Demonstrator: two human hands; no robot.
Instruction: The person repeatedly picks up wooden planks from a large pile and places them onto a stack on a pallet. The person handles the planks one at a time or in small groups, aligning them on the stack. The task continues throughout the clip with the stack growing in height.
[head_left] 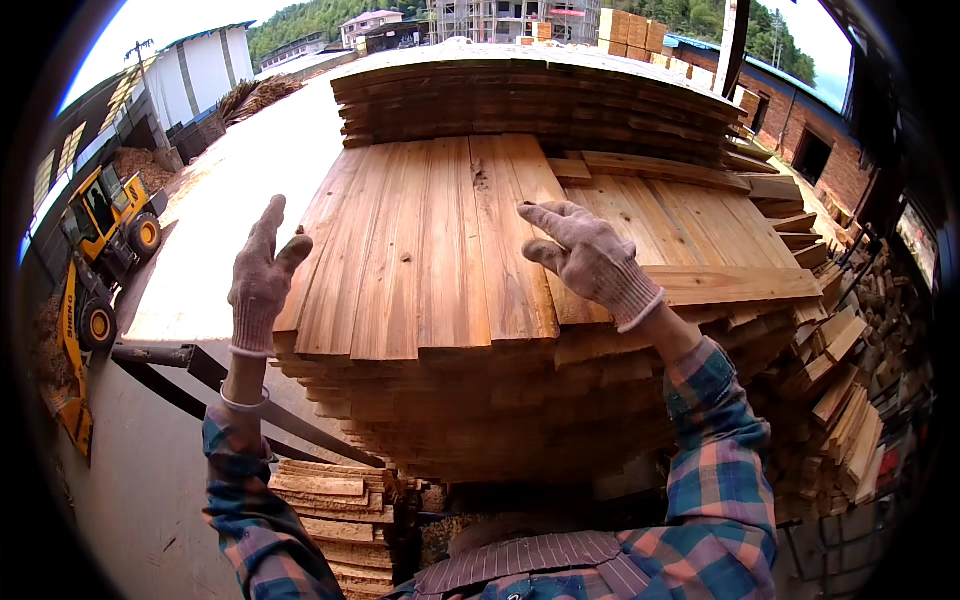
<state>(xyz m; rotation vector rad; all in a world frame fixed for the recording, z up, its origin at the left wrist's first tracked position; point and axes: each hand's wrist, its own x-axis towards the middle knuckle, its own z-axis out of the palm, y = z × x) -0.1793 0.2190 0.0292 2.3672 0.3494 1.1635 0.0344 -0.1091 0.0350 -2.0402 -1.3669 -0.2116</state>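
Both hands wear pale knitted work gloves. My left hand (pixel 264 275) is at the left edge of the stacked boards, fingers pointing away and thumb apart, with nothing in it. Over the right side of the top layer is my right hand (pixel 588 257), its fingers stretched to the left and thumb apart, also holding nothing. Between them lie several wooden boards (pixel 425 255) side by side, their near ends slightly uneven. Whether either glove touches the wood I cannot tell. To the right, a loose plank (pixel 735 286) lies crosswise over more boards (pixel 690 225).
A higher board stack (pixel 540 100) rises behind. Offcuts (pixel 855 430) are heaped at right, and a smaller wood stack (pixel 335 515) stands near my left forearm. Black metal rails (pixel 270 410) run at left. Farther off stands a yellow loader (pixel 105 250).
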